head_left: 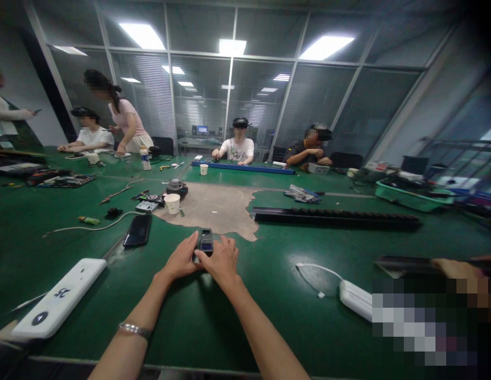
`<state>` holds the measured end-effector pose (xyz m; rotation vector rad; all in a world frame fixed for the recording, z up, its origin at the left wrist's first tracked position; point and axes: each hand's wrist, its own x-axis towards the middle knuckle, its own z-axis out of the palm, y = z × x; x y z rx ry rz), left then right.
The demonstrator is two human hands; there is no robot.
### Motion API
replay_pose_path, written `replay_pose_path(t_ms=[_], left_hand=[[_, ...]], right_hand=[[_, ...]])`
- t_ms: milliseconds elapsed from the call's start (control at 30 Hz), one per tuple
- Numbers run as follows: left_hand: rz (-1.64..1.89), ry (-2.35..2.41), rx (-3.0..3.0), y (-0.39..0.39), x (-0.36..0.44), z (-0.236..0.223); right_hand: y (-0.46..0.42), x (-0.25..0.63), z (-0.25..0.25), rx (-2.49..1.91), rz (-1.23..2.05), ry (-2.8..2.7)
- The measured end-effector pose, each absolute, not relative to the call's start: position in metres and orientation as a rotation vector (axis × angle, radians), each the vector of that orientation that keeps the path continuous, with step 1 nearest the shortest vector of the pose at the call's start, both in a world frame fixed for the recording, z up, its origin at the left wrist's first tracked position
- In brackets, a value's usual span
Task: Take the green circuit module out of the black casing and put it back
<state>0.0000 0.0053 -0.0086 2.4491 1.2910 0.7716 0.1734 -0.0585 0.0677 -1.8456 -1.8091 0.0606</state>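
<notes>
Left hand (183, 257), right hand (222, 259): both closed round a small grey device (206, 241) from opposite sides, probably for steadiness, its face uncovered.

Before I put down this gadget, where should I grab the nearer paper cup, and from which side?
I'd take the upper wall of the nearer paper cup in the fingers of your right hand, coming from the near right. It stands upright, and its round wall suits a light pinch. A dark device crowds it behind, loose parts at left.
</notes>
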Motion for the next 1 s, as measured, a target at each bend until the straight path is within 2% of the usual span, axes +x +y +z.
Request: replay_pose_path(t_ms=[733, 1000], left_hand=[[0.672, 1.290, 2.506, 0.004, 0.002, 0.000], [0.713, 1.271, 2.473, 0.004, 0.003, 0.002]], right_hand=[[-0.057, 0.168, 0.055, -1.791, -0.040, -1.782], [-0.056, 0.168, 0.073, -1.713, -0.013, -1.679]])
